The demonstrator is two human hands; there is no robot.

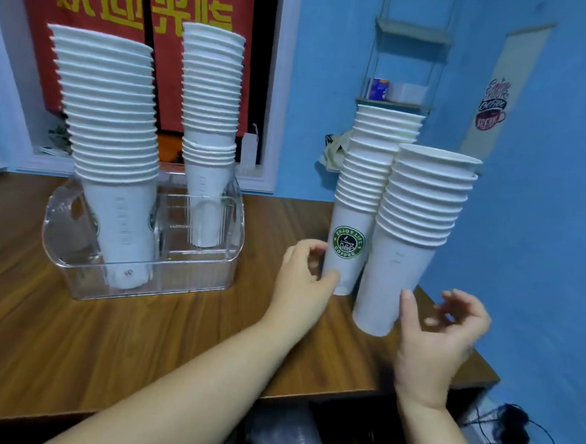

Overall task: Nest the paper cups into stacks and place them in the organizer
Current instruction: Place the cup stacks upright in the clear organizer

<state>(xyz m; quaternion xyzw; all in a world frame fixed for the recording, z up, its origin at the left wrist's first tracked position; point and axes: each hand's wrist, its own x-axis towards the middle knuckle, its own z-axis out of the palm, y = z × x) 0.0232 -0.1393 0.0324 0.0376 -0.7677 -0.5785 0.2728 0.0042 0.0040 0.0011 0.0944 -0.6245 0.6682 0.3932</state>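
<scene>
Two tall stacks of white paper cups stand in the clear plastic organizer (144,274) at the left: a front stack (111,142) and a rear stack (209,113). On the wooden table at the right stand two more stacks. The one with a green coffee logo (353,225) has my left hand (305,277) curled around its base, thumb and fingers touching it. The plain stack (405,263) stands nearer the table's right edge. My right hand (439,337) is beside its base, thumb against the cup, other fingers spread apart.
The wooden table (140,343) ends just right of the plain stack. Behind are a blue wall, a red banner with yellow characters (136,6), and a small wire shelf (403,74). Black cables (512,434) lie on the floor at lower right.
</scene>
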